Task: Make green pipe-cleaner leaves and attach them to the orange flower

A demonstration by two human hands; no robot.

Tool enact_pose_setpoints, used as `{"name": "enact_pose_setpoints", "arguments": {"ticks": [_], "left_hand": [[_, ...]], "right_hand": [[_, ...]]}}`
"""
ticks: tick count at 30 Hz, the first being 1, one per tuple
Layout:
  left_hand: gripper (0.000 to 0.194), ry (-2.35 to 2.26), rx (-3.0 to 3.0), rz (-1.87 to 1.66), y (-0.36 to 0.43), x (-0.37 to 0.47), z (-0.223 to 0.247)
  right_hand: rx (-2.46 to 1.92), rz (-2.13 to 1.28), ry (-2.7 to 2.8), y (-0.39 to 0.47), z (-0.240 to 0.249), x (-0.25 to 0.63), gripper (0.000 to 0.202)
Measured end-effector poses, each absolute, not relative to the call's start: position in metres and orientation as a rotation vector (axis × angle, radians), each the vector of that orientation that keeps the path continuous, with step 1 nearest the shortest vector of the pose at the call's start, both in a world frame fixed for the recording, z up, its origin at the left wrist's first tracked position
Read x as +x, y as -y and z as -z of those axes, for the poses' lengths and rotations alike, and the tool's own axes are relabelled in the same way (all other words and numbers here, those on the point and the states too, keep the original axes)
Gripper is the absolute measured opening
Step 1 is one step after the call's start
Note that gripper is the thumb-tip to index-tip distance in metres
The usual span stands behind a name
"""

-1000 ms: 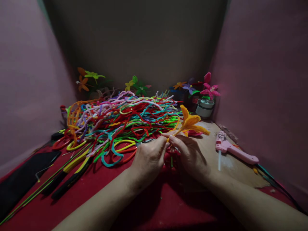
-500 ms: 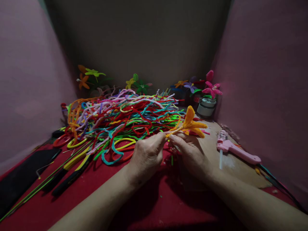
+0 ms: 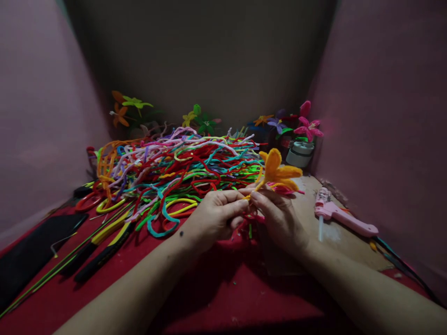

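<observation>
An orange fuzzy flower (image 3: 275, 170) points up and to the right above my hands, its petals spread. My right hand (image 3: 279, 216) pinches the flower's stem between thumb and fingers. Close beside it, my left hand (image 3: 218, 214) has thumb and forefinger pressed together on the lower end of the same orange stem. The fingertips of both hands nearly touch. Behind them lies a large heap of coloured pipe cleaners (image 3: 195, 163). Part of a pink fuzzy piece (image 3: 284, 188) shows beneath the orange petals.
A pink glue gun (image 3: 349, 222) rests on a board (image 3: 331, 251) at the right. Black-and-yellow-handled pliers (image 3: 104, 251) and green stems lie at the left, near a black object (image 3: 35, 260). Finished flowers (image 3: 309, 128) stand at the back, one by a pale jar (image 3: 300, 154).
The orange flower has turned, showing its petals broader, and shifted slightly. My left hand has rolled so its fingers show more, still at the stem's lower end.
</observation>
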State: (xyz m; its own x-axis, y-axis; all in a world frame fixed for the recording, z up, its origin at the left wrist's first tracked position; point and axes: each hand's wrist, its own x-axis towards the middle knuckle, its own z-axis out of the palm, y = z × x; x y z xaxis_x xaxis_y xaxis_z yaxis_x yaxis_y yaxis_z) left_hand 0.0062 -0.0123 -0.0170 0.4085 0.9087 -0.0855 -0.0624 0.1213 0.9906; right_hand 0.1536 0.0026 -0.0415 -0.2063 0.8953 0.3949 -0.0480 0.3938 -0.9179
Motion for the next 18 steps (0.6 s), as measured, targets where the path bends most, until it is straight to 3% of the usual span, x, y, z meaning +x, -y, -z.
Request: {"name": "enact_pose_setpoints", "arguments": {"ticks": [10,18], "left_hand": [[0.018,-0.486,0.872,-0.678,0.010,0.002,0.028],[0.021,-1.105,1.565,-1.011,0.020,0.019,0.027]], "right_hand": [[-0.705,-1.078,1.565,0.002,0.037,0.155,0.025],[-0.832,-1.056,1.474,0.001,0.035,0.154,0.021]]}}
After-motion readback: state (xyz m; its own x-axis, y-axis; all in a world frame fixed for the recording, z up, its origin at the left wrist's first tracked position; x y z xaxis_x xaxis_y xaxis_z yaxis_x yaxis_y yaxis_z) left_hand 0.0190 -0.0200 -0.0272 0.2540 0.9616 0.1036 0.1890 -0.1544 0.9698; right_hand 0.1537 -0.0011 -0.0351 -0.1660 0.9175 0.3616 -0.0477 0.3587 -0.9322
